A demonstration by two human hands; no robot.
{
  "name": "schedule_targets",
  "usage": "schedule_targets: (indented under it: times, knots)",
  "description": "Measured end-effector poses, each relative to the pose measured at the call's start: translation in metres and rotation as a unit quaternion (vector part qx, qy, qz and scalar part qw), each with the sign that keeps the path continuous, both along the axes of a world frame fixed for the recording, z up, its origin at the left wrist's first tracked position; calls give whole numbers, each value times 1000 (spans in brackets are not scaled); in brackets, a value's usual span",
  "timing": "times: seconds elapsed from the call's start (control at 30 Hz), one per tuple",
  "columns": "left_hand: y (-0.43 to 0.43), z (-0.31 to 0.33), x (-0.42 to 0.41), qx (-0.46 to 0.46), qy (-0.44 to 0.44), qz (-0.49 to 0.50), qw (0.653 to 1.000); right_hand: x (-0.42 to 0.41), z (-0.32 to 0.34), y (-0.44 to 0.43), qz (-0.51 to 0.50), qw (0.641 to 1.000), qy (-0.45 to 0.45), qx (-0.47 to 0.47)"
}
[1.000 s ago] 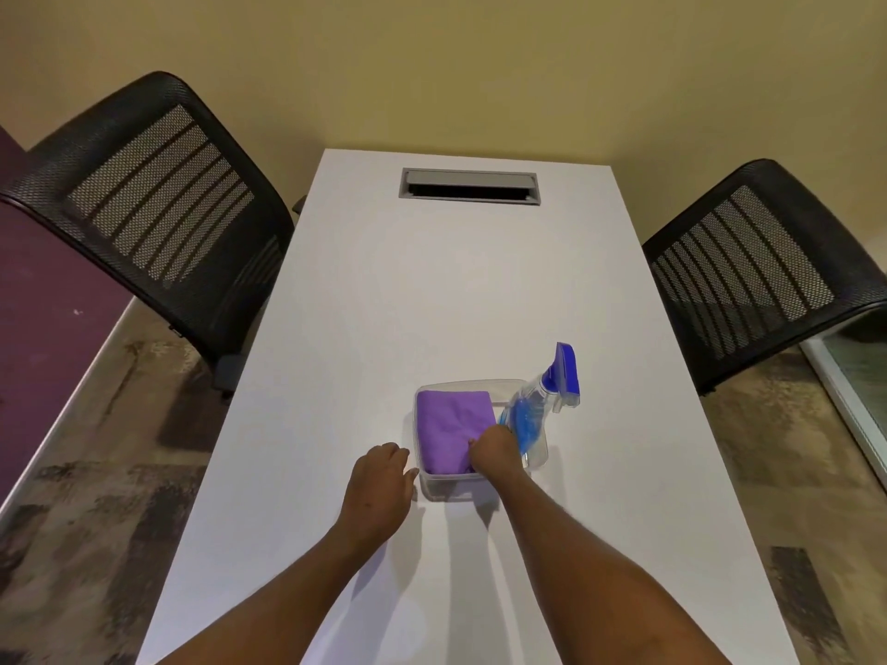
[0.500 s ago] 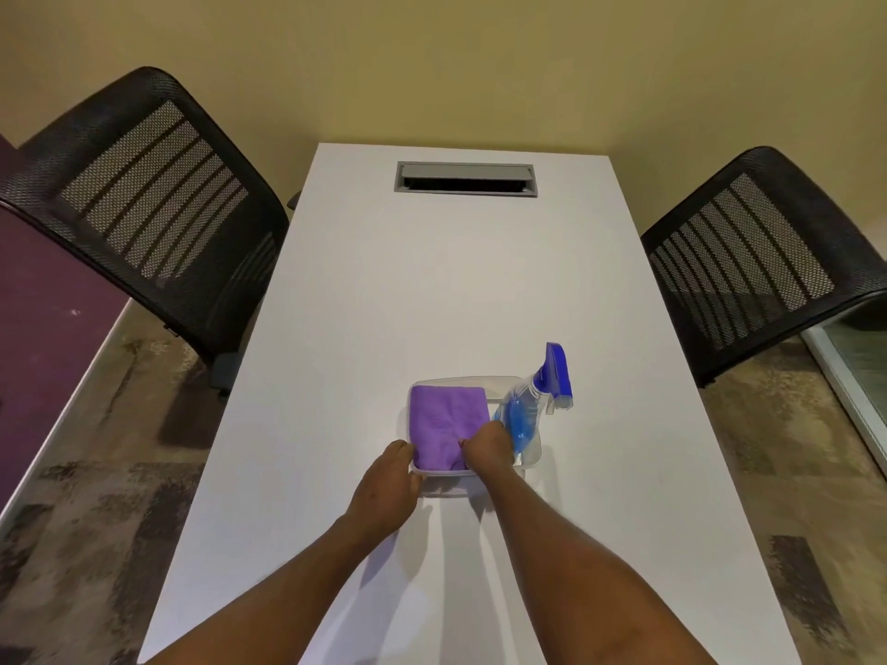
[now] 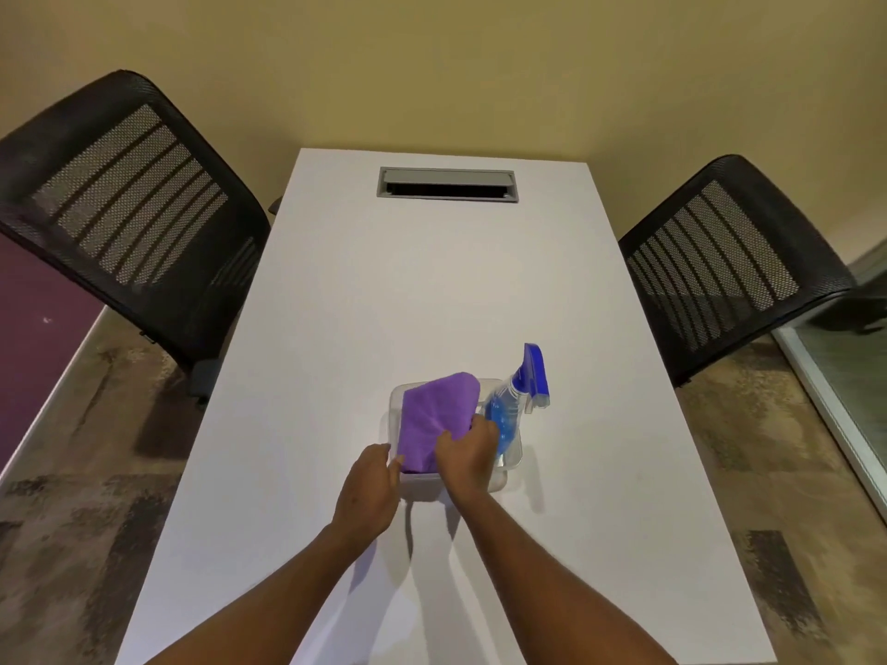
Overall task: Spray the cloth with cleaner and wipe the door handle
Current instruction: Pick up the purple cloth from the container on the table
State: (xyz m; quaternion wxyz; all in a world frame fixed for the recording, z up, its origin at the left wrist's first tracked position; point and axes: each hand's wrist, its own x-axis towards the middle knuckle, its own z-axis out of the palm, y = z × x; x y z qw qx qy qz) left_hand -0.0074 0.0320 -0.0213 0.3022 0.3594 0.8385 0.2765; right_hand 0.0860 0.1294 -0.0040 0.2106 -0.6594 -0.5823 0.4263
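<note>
A purple cloth [image 3: 434,415] is partly lifted out of a clear plastic tray [image 3: 512,460] on the white table [image 3: 384,290]. My right hand [image 3: 468,453] pinches the cloth's near right edge. My left hand [image 3: 369,491] rests against the tray's near left corner, fingers touching the rim beside the cloth's lower corner. A spray bottle [image 3: 521,393] with blue liquid and a blue trigger head leans in the tray's right side, nozzle pointing away from me. No door handle is in view.
Black mesh chairs stand on both sides of the table, one at the left [image 3: 125,218] and one at the right [image 3: 729,261]. A grey cable slot [image 3: 449,184] is set into the table's far end. A glass panel [image 3: 849,376] runs along the right.
The cloth lay flat and folded in the tray; now my right hand has gripped it and raised it, so it unfolds upward. My left hand moved forward to the tray's corner.
</note>
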Motion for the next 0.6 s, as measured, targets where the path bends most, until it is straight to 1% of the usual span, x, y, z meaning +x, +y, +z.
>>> schedule_targets:
  times: [0.1,0.2,0.23,0.27,0.3,0.33,0.37,0.4,0.43,0.5,0.53,0.57,0.6]
  knots:
    - [5,7,-2,14,5,67,998,-1,11,-13,-32,998,28,43]
    - [11,20,-9,73,-14,129,989,2,22,-21,-10,992,105,74]
    - [13,25,-11,90,-37,152,984,3,26,-23,-3,989,124,81]
    - [14,30,-14,107,-79,174,976,4,29,-25,3,987,139,86]
    - [15,35,-17,125,-149,191,962,5,32,-26,7,985,152,86]
    - [16,40,-18,140,-248,201,937,6,35,-28,8,983,163,80]
    - [15,44,-20,145,-354,207,900,7,37,-28,8,982,173,73]
    - [15,46,-23,140,-441,217,860,9,40,-27,8,981,185,66]
    - [13,47,-26,133,-503,227,823,11,41,-26,9,979,195,58]
    - [11,46,-31,140,-582,239,764,16,42,-23,21,976,212,33]
    - [9,47,-33,146,-607,241,743,18,42,-22,31,975,219,22]
    - [8,48,-33,149,-620,239,732,20,40,-22,42,974,223,13]
    - [7,51,-34,151,-623,233,732,21,40,-23,53,972,227,3]
